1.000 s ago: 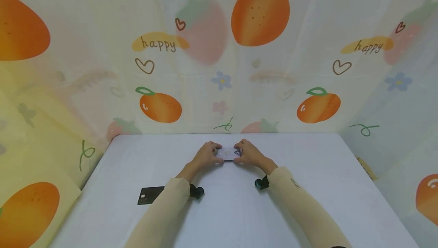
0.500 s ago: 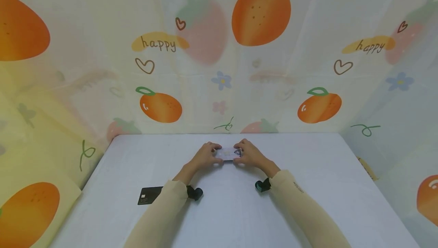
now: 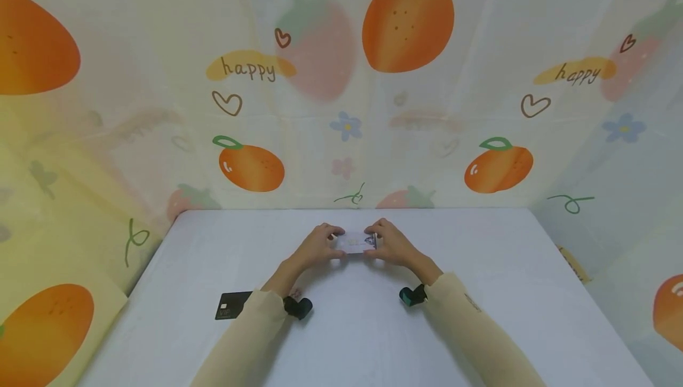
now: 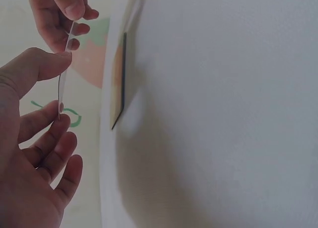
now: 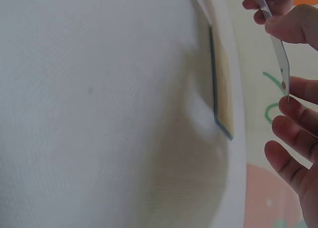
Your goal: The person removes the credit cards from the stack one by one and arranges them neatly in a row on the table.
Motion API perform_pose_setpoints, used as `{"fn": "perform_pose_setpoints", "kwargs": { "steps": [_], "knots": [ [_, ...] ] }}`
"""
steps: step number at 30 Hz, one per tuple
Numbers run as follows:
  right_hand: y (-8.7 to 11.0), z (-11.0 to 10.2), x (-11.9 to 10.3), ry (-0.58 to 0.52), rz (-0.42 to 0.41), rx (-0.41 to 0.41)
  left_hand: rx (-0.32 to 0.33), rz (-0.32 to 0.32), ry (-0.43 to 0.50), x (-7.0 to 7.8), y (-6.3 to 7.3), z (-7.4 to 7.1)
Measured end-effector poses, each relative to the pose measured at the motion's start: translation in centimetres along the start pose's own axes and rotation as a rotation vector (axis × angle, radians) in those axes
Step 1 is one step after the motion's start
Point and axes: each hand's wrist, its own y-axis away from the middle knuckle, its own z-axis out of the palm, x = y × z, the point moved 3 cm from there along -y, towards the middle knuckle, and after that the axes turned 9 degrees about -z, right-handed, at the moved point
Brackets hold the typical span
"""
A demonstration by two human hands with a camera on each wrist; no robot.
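A thin pale card (image 3: 354, 243) with a small dark picture at its right end is held level between both hands. My left hand (image 3: 313, 246) pinches its left end between thumb and fingers. My right hand (image 3: 396, 246) pinches the right end the same way. In the left wrist view the card (image 4: 63, 86) appears edge-on, apart from the tabletop. Below it on the table lies a flat tan piece (image 4: 118, 81) with a dark edge, seen also in the right wrist view; the held card and hands hide it in the head view.
A black card (image 3: 230, 306) marked VIP lies on the white table (image 3: 363, 339) at the left, partly covered by the left sleeve (image 3: 242, 333). Behind the table hangs a fruit-patterned cloth (image 3: 405, 168). A dark wrist camera (image 3: 297, 308) sits at the left cuff.
The hands have come slightly nearer with the card, and the forearms have spread a little. A dark edge earlier visible under the card's near side no longer shows. The black card stays put.
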Motion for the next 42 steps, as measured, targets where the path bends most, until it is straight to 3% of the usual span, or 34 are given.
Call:
{"fn": "perform_pose_setpoints", "kwargs": {
  "steps": [10, 21, 42],
  "knots": [
    [0.8, -0.4, -0.9, -0.039, 0.02, 0.023, 0.018, 0.015, -0.004, 0.7, 1.2, -0.4],
    [1.7, -0.3, -1.6, -0.073, -0.004, 0.056, 0.018, -0.017, 0.014, 1.1, 2.6, -0.6],
    [3.0, 1.2, -3.0, -0.105, -0.011, 0.049, 0.03, -0.029, 0.012, 0.1, 5.4, -0.3]
  ]
}}
